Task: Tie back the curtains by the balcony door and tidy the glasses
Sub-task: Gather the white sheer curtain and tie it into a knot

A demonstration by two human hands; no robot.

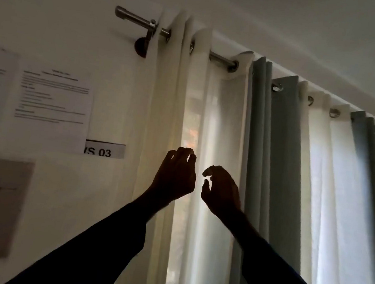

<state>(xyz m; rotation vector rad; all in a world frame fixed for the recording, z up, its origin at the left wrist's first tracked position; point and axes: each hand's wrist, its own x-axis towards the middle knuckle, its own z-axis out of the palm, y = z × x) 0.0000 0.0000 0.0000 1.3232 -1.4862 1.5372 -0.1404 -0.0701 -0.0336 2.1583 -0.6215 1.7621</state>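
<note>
Dark sleeves (pixel 104 246) are rising from the bottom edge, nearest the lens. At 9 o'clock, blurred printed sheets (pixel 54 101) are hanging on the wall, their text unreadable; a grey label (pixel 105 150) under them is showing "S 03". At centre, the left hand (pixel 175 175) is reaching up with fingers curled and loosely spread, gripping nothing, against the sheer white curtain (pixel 221 127). Just right, the right hand (pixel 220 190) is doing likewise, thumb and forefinger narrowly apart. At 2 o'clock, grey-green curtains (pixel 282 138) are hanging from a steel rod (pixel 133 17).
</note>
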